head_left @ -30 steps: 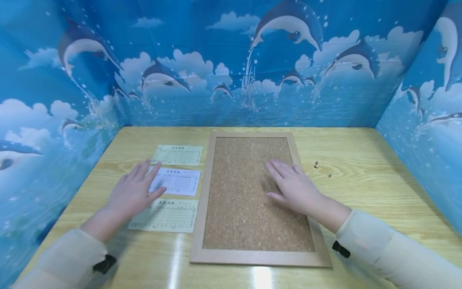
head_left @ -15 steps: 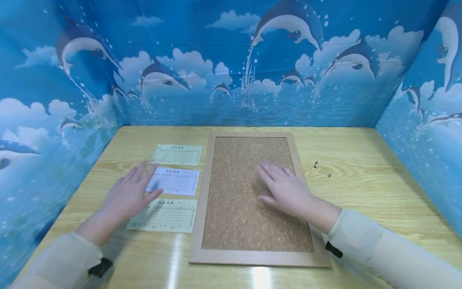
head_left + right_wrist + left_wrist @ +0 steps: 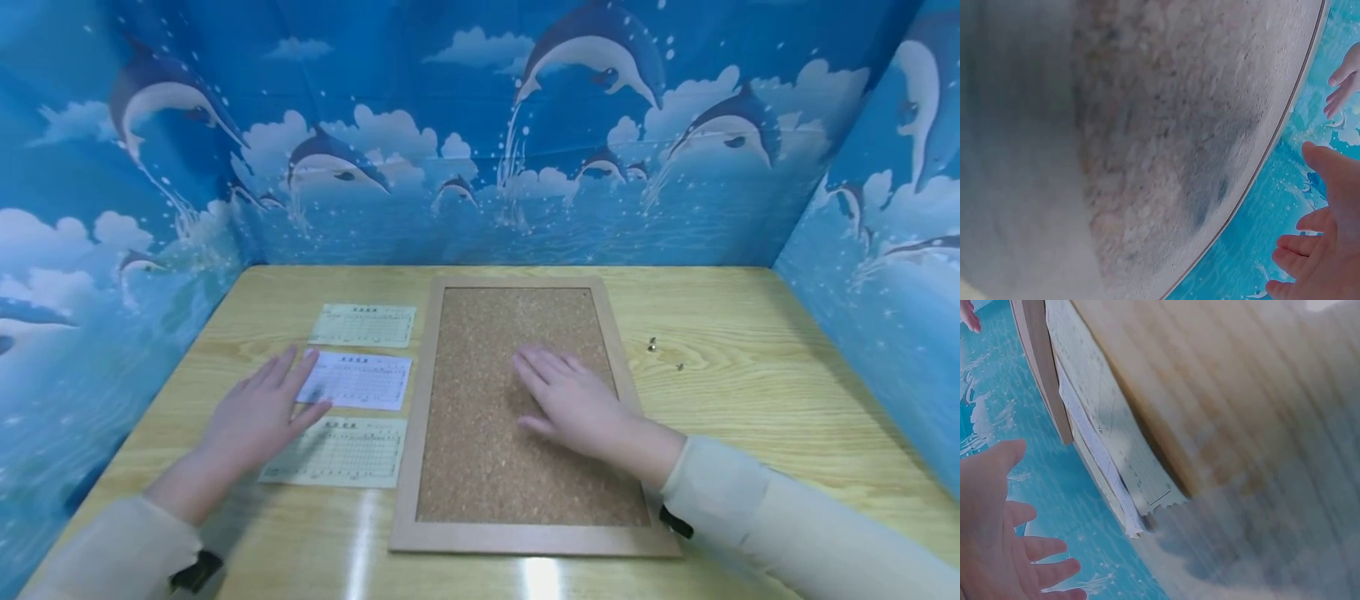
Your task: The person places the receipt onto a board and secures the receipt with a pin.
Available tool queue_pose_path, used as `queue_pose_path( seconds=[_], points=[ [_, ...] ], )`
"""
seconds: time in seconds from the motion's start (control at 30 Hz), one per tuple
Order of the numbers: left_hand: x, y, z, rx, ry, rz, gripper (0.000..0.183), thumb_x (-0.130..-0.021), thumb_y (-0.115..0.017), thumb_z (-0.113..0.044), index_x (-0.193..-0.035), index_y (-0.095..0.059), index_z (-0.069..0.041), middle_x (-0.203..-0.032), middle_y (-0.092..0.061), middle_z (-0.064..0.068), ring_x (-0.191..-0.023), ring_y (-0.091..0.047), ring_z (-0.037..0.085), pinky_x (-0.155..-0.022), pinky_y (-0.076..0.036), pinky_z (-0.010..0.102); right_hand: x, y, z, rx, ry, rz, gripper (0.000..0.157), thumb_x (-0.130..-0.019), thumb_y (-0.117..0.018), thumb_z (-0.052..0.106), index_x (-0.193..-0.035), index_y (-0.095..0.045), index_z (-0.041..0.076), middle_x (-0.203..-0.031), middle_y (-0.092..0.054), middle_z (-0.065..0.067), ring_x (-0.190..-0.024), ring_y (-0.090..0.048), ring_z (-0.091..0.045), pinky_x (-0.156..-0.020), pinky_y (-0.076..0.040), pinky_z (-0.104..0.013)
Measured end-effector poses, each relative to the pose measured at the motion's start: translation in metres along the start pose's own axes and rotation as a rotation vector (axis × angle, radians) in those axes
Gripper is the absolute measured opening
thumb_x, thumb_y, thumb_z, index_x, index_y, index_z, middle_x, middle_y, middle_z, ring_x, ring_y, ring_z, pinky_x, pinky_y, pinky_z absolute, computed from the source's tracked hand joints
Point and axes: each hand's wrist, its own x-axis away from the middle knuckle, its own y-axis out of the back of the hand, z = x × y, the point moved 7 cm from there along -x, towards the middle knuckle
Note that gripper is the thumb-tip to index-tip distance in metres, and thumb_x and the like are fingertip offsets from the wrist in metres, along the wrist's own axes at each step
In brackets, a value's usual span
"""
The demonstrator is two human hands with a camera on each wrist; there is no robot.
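My left hand [image 3: 253, 414] hovers, fingers spread, over the left edges of the paper slips and holds nothing. Beneath and beside it lie a pale green slip [image 3: 367, 325] at the back, a white slip [image 3: 363, 381] in the middle and a larger green slip [image 3: 348, 454] in front, all printed with tables. In the left wrist view the hand [image 3: 1010, 531] stays apart from the slips. My right hand [image 3: 570, 400] is above the framed cork board [image 3: 480, 467], fingers extended, nothing held. Its shadow falls on the cork in the right wrist view, where the hand [image 3: 1329, 231] shows at right.
Several small metal pins [image 3: 652, 345] lie on the wooden table [image 3: 735, 400] right of the board. A blue dolphin-print curtain [image 3: 420, 167] encloses the back and both sides.
My right hand has moved left across the cork board, from near its right frame toward the middle. My left hand has drifted slightly left and down. Slips, board and pins stay put.
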Motion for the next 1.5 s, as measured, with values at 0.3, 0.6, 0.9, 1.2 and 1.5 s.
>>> queue_pose_path(
  seconds=[0.3,0.6,0.9,1.2,1.5],
  points=[
    [0.004,-0.004,0.001,0.003,-0.016,-0.037,0.077,-0.092,-0.048,-0.051,-0.146,-0.024,-0.001,-0.144,-0.022,0.033,-0.124,-0.030,0.053,-0.099,-0.027,0.062,-0.003,-0.004,0.011,0.005,0.052,-0.009,0.079,-0.086,-0.059,0.049,-0.143,-0.032,0.001,-0.147,-0.031,-0.019,-0.133,-0.031,-0.034,-0.106,-0.026,-0.050],
    [0.009,-0.004,0.006,0.009,0.010,-0.018,0.076,-0.093,-0.047,-0.051,-0.145,-0.026,0.001,-0.141,-0.026,0.035,-0.124,-0.032,0.052,-0.099,-0.029,0.061,-0.007,-0.004,0.021,-0.014,0.087,-0.016,0.076,-0.087,-0.060,0.046,-0.143,-0.034,0.002,-0.145,-0.035,-0.018,-0.131,-0.035,-0.033,-0.105,-0.029,-0.050],
    [0.012,0.001,0.009,-0.004,0.023,-0.017,0.076,-0.093,-0.047,-0.051,-0.144,-0.028,0.002,-0.140,-0.030,0.034,-0.120,-0.036,0.053,-0.093,-0.034,0.063,-0.013,-0.001,0.030,-0.020,0.122,-0.020,0.073,-0.089,-0.059,0.044,-0.142,-0.035,0.001,-0.144,-0.037,-0.017,-0.131,-0.036,-0.032,-0.106,-0.027,-0.047],
    [0.013,0.003,0.011,-0.019,0.026,-0.025,0.071,-0.092,-0.052,-0.046,-0.140,-0.035,0.004,-0.133,-0.040,0.034,-0.116,-0.042,0.052,-0.090,-0.037,0.062,-0.018,0.000,0.039,-0.013,0.169,-0.047,0.071,-0.088,-0.060,0.044,-0.139,-0.039,-0.001,-0.140,-0.042,-0.018,-0.129,-0.039,-0.032,-0.107,-0.027,-0.045],
    [0.013,0.005,0.010,-0.011,0.015,-0.067,0.063,-0.092,-0.054,-0.041,-0.135,-0.043,0.005,-0.129,-0.046,0.032,-0.113,-0.045,0.050,-0.089,-0.038,0.062,-0.023,-0.003,0.046,-0.039,0.186,-0.026,0.069,-0.089,-0.060,0.042,-0.139,-0.039,-0.001,-0.137,-0.045,-0.017,-0.126,-0.042,-0.031,-0.105,-0.031,-0.045]
  ],
)
